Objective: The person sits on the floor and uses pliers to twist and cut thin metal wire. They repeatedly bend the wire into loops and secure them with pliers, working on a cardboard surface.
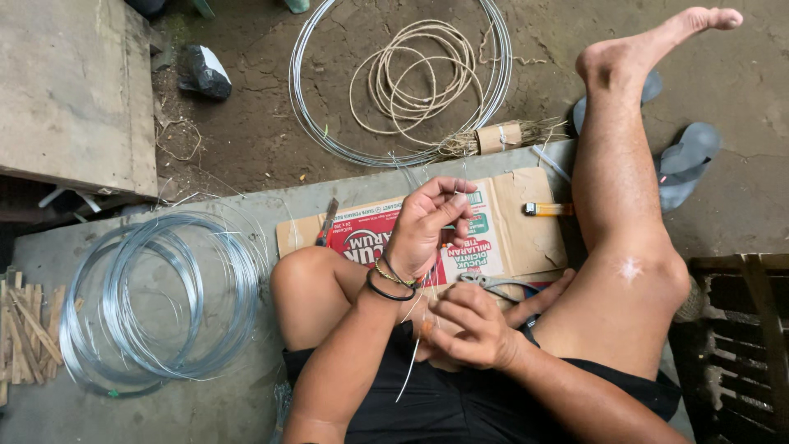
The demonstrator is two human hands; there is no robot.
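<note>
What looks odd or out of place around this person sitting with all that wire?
Little stands out. A pale mark shows on the raised knee, perhaps a scar or scrape. The flattened cardboard box serves as a mat under the legs. The left hand and right hand work a thin pale strand; the wire coils lie neat.

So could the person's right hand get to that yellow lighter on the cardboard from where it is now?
Probably yes. The right hand is busy pinching a thin strand, but the yellow lighter lies in the open on the cardboard beside the raised leg, with nothing covering it.
</note>
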